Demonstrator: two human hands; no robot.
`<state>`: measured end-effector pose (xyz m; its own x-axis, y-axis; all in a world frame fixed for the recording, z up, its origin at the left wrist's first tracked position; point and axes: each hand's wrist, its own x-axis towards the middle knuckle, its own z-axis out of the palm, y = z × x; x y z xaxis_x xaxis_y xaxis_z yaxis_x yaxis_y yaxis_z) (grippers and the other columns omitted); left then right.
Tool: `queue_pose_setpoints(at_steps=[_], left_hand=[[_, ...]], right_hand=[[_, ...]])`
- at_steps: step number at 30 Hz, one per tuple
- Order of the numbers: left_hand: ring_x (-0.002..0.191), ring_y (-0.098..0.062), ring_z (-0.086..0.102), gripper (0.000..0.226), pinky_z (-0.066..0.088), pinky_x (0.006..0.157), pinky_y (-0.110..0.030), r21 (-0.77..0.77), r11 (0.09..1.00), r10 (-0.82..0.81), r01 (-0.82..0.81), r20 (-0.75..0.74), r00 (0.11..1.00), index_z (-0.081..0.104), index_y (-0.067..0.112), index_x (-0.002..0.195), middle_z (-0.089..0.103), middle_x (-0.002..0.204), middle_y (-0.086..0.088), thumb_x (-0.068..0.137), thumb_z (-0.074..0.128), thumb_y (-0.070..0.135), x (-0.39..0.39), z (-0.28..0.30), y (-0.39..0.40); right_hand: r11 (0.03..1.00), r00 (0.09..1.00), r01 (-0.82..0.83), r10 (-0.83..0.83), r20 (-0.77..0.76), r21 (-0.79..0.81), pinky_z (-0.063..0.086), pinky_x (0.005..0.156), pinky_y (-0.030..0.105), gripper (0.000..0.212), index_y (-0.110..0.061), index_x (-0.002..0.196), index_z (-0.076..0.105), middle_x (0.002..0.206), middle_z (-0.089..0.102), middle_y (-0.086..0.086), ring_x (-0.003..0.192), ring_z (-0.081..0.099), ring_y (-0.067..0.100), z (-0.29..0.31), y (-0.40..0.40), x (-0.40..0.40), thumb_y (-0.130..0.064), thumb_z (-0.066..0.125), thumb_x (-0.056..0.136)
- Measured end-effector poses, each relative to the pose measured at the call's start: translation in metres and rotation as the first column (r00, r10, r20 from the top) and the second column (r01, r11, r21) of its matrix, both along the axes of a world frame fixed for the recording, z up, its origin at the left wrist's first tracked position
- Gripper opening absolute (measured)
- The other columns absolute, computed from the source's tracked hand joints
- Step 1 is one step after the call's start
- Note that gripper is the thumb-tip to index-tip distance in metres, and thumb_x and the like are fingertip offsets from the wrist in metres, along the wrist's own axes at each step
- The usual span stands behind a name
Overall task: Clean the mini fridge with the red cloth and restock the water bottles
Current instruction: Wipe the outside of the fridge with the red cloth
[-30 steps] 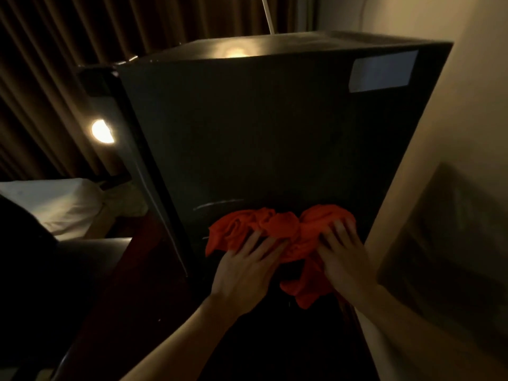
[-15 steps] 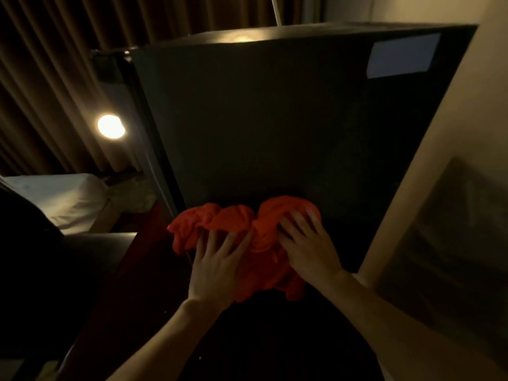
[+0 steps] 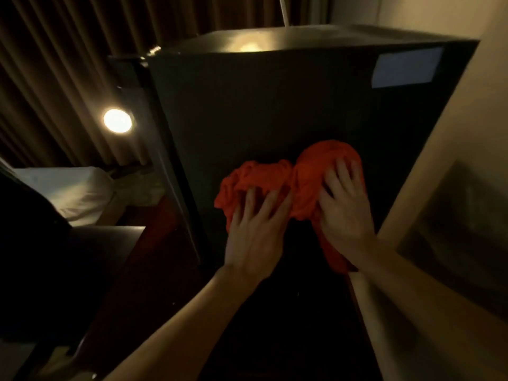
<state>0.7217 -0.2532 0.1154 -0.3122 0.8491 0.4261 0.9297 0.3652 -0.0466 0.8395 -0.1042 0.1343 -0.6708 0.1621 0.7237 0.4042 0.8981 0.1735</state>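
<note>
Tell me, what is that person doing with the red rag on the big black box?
A person is wiping a mini fridge. Both hands press a bunched red cloth flat against the fridge's dark front, the left hand on its left part and the right hand on its right part, fingers spread. The door looks closed, and no water bottles are in view, so restocking has not begun. A small round light glows to the left, in front of brown curtains.
</note>
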Motion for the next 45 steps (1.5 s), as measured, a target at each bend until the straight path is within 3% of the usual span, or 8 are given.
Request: queue_pose_setpoints(at_steps=[4,12,17,25,34,40,43,45], left_hand=[[0.134,-0.046,0.033,0.053,0.022,0.11,-0.065,-0.019,0.999,0.042,-0.044,-0.062,0.997,0.037,0.025,0.146,0.043,0.147,-0.004,0.094,0.039,0.034,-0.05,0.016,-0.033],[0.141,-0.035,0.034,0.059,0.035,0.11,-0.057,-0.134,0.99,-0.051,0.054,0.03,0.998,0.038,0.024,0.148,0.04,0.153,-0.002,0.094,0.029,0.046,-0.08,-0.032,-0.076],[0.15,-0.036,0.008,0.063,0.005,0.119,-0.06,0.103,0.986,-0.125,0.129,-0.044,0.991,0.023,0.023,0.155,0.018,0.162,-0.007,0.098,0.035,0.046,-0.112,0.021,-0.096],[0.151,-0.034,0.006,0.055,0.01,0.118,-0.061,0.378,0.886,-0.268,0.268,-0.055,0.962,0.018,0.016,0.155,0.014,0.163,-0.011,0.105,0.029,0.037,-0.182,0.136,-0.109],[0.152,-0.018,0.006,0.053,0.016,0.122,-0.048,0.282,0.877,-0.465,0.388,0.299,0.833,0.022,0.024,0.156,0.016,0.164,-0.001,0.106,0.04,0.028,-0.204,0.019,-0.121],[0.149,-0.007,-0.015,0.056,-0.009,0.121,-0.037,0.021,0.903,-0.403,0.429,0.383,0.831,0.014,0.035,0.156,-0.003,0.164,0.012,0.101,0.023,0.043,-0.214,-0.058,-0.14],[0.148,-0.008,-0.019,0.057,-0.01,0.121,-0.037,-0.032,0.905,-0.38,0.424,0.387,0.84,0.008,0.034,0.157,-0.008,0.164,0.011,0.103,0.025,0.041,-0.214,-0.095,-0.141],[0.148,-0.009,-0.02,0.057,-0.007,0.123,-0.041,-0.069,0.902,-0.365,0.426,0.405,0.838,0.002,0.035,0.156,-0.011,0.163,0.01,0.105,0.027,0.041,-0.212,-0.121,-0.142]], right_hand=[[0.995,0.985,-0.078,0.067,-0.16,-0.06,0.013,0.112,0.056,0.036,-0.005,0.11,0.064,0.127,0.055,0.023,0.127,0.035,0.04,0.005,-0.043,-0.057,-0.025,0.047,0.085],[0.997,1.0,-0.019,0.02,0.018,-0.078,0.02,0.11,0.055,0.043,0.002,0.102,0.07,0.12,0.059,0.025,0.121,0.035,0.042,-0.053,-0.079,-0.083,-0.015,0.039,0.078],[0.971,0.954,-0.207,0.173,-0.245,-0.121,0.017,0.117,0.052,0.032,-0.002,0.129,0.043,0.133,0.038,0.018,0.128,0.034,0.043,0.004,-0.109,-0.118,-0.011,0.039,0.098],[0.964,0.939,-0.201,0.139,-0.314,-0.176,0.008,0.12,0.052,0.052,-0.008,0.147,0.031,0.155,0.025,0.014,0.148,0.012,0.029,0.13,-0.145,-0.185,-0.034,0.037,0.103],[0.98,0.99,-0.121,0.106,-0.097,-0.16,0.016,0.12,0.043,0.036,-0.003,0.124,0.059,0.133,0.057,0.016,0.137,0.033,0.026,0.035,-0.17,-0.194,-0.011,0.048,0.091],[0.983,0.98,-0.041,0.075,0.183,-0.181,0.022,0.118,0.046,0.077,-0.01,0.139,0.035,0.145,0.037,0.008,0.138,0.029,0.025,-0.062,-0.172,-0.185,0.0,0.073,0.072],[0.983,0.963,0.045,0.006,0.271,-0.18,-0.001,0.12,0.032,0.09,-0.007,0.134,0.039,0.136,0.054,0.015,0.135,0.029,0.026,-0.093,-0.178,-0.181,-0.005,0.083,0.055],[0.987,0.954,0.054,-0.005,0.3,-0.153,0.004,0.12,0.032,0.089,-0.005,0.132,0.047,0.131,0.059,0.015,0.132,0.033,0.026,-0.112,-0.181,-0.176,-0.007,0.081,0.05]])
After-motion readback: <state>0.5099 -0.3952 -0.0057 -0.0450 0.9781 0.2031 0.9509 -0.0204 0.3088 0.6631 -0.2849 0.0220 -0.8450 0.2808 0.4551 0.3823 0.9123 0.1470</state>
